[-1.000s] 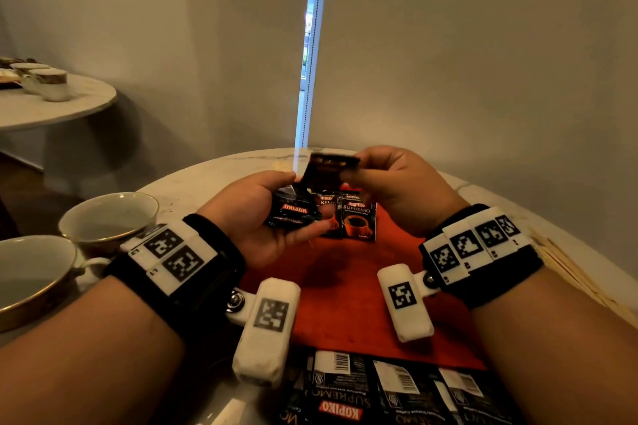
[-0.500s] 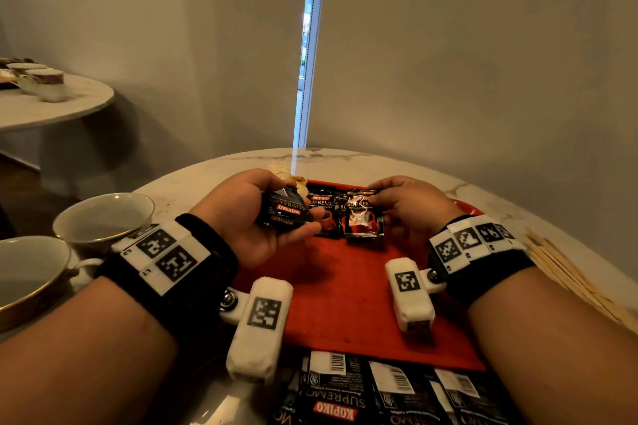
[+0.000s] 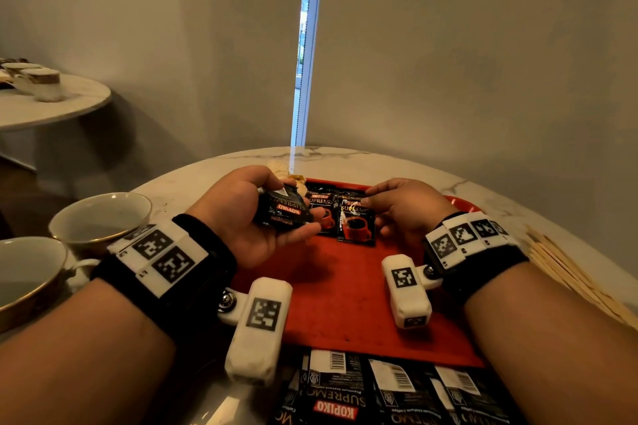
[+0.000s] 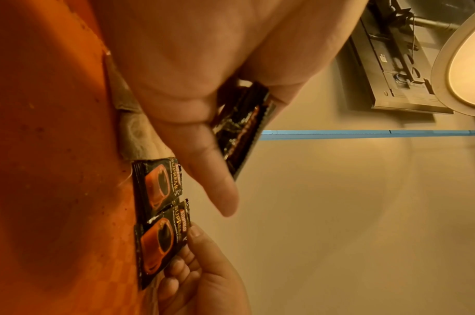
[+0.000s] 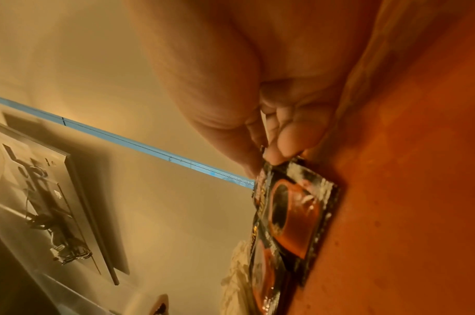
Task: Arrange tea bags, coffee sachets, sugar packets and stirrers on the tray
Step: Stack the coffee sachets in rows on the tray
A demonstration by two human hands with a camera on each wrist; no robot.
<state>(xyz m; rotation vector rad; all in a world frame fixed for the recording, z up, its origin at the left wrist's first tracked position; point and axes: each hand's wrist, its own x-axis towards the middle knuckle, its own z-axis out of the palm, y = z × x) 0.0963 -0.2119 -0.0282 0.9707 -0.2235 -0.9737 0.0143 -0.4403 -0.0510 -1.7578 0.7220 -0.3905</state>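
Note:
A red tray point(image 3: 345, 293) lies in front of me on the marble table. My left hand point(image 3: 291, 203) grips a small stack of black coffee sachets point(image 3: 281, 214) just above the tray's far left corner; the stack point(image 4: 241, 127) sits between thumb and fingers. One sachet point(image 3: 319, 209) lies flat at the far edge of the tray. Right beside it lies a second sachet point(image 3: 357, 222), and my right hand point(image 3: 374, 214) pinches its top right edge point(image 5: 268, 157). Pale tea bags point(image 4: 134, 132) lie left of the sachets, mostly hidden behind my left hand. Wooden stirrers point(image 3: 569, 272) lie on the table to the right.
Two cups point(image 3: 100, 217) point(image 3: 27, 279) stand on the table at my left. More black sachets point(image 3: 345, 390) lie face down along the near edge, in front of the tray. A second round table point(image 3: 51, 103) with cups stands at far left. Walls close off the back.
My right hand came down from above the stack with one sachet and set it on the tray beside the first one. My left hand lowered slightly with the stack.

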